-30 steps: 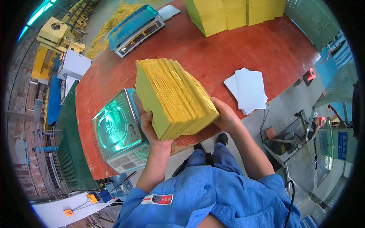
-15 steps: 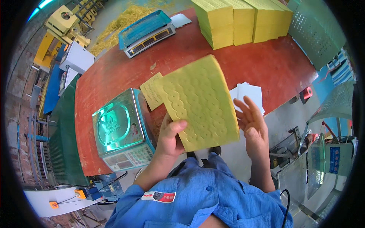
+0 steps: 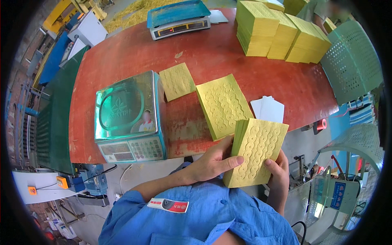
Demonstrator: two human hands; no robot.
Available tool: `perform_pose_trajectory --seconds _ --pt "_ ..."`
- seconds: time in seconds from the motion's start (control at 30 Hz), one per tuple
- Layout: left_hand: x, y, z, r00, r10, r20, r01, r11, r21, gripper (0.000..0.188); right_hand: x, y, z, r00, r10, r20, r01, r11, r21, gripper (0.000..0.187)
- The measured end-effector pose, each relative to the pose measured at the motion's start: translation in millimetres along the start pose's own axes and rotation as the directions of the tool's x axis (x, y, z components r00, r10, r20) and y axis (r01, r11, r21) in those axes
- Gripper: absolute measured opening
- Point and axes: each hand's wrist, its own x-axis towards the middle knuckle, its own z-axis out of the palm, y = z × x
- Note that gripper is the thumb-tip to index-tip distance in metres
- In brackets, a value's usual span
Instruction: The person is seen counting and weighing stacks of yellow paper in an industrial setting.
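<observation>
A stack of yellow embossed paper [image 3: 263,149] is held upright and slightly tilted in front of my body. My left hand [image 3: 218,161] grips its left side, the thumb lying across the front sheet. On the right side my right hand [image 3: 279,169] is closed round the edge, its thumb also on the front; its other fingers are mostly hidden behind. The sheets fan apart a little at the upper left. Just beyond, another yellow paper stack [image 3: 224,107] lies on the red table [image 3: 134,59], and a thin yellow sheet [image 3: 177,81] is left of it.
A metal-topped scale [image 3: 126,110] stands at the near left, and a scale with a blue tray [image 3: 179,24] at the back. Tall yellow paper stacks [image 3: 281,34] stand far right, near a co-worker [image 3: 316,12] and a perforated green chair [image 3: 353,61]. White cards [image 3: 269,109] lie at the right edge.
My right hand, open before, is now closed on a yellow paper stack together with my left. A second stack now lies on the table. The view has shifted.
</observation>
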Motion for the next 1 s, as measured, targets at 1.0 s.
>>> perform_pose_trajectory --seconds 1.0 --pt "23 79 -79 0.869 0.155 -0.471 -0.241 0.962 -0.127 0.047 149 -63 76 0.334 -0.620 0.710 0.911 0.018 -0.412 0.055"
